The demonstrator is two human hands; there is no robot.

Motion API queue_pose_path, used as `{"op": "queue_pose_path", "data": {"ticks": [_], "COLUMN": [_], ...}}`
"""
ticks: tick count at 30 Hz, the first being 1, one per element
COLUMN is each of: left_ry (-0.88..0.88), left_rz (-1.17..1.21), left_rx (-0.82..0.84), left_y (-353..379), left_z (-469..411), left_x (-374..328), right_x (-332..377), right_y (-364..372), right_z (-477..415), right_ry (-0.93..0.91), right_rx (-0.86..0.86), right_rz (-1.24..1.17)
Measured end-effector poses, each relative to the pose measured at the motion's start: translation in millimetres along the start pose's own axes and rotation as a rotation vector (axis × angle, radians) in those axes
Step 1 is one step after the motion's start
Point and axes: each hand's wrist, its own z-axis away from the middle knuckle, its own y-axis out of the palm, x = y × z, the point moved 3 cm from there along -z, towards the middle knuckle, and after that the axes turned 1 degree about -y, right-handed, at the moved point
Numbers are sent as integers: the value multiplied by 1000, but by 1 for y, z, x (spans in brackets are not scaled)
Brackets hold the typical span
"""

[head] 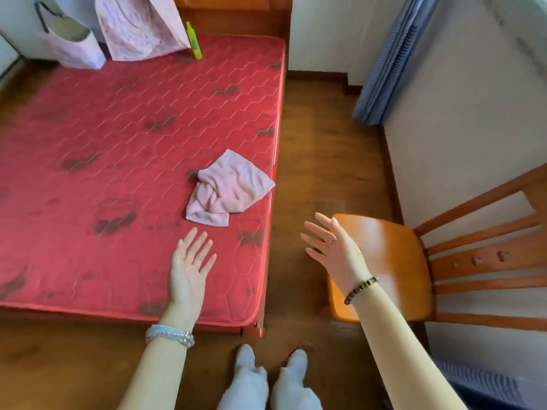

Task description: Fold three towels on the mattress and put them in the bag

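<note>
Mattress: crumpled towel; bag contents unclear.

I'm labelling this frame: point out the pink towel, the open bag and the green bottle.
pink towel (231, 189): head view, its crumpled middle.
open bag (75, 51): head view, its front wall.
green bottle (194, 42): head view, its body.

- The mattress fills the view from 9 to 12 o'clock; the floor runs along its 3 o'clock side.
- A towel lies on the mattress near its 3 o'clock edge.
- The bag stands at the mattress's 11 o'clock corner, with a flat item just at its 3 o'clock and a bottle beside that.
- The chair stands on the floor at 4 o'clock, the curtain at 1 o'clock.
- The left hand is over the mattress at the towel's 7 o'clock; the right hand is between mattress and chair.
</note>
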Motion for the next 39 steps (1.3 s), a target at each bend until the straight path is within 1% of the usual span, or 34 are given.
{"op": "queue_pose_path", "data": {"ticks": [6,12,19,25,29,33,39], "left_ry": [33,34,4,-17,-52,-83,-144], "left_rz": [4,14,9,12,35,41,54], "left_rx": [-121,-170,-170,-171,-194,-253,-350], "left_y": [-37,-69,-87,-80,-71,-63,-57], "left_z": [-18,-43,-81,-113,-149,-201,-288], "left_x": [-14,-31,-40,-35,-21,0,45], "right_x": [-12,-16,-23,-30,-33,-45,-85], "right_y": [53,105,149,158,158,159,153], "right_z": [-38,-65,-92,-119,-155,-211,-312], "right_ry": [42,51,78,105,128,204,308], "right_rx": [113,135,101,88,75,47,19], "right_rz": [63,69,40,55,79,142,215]}}
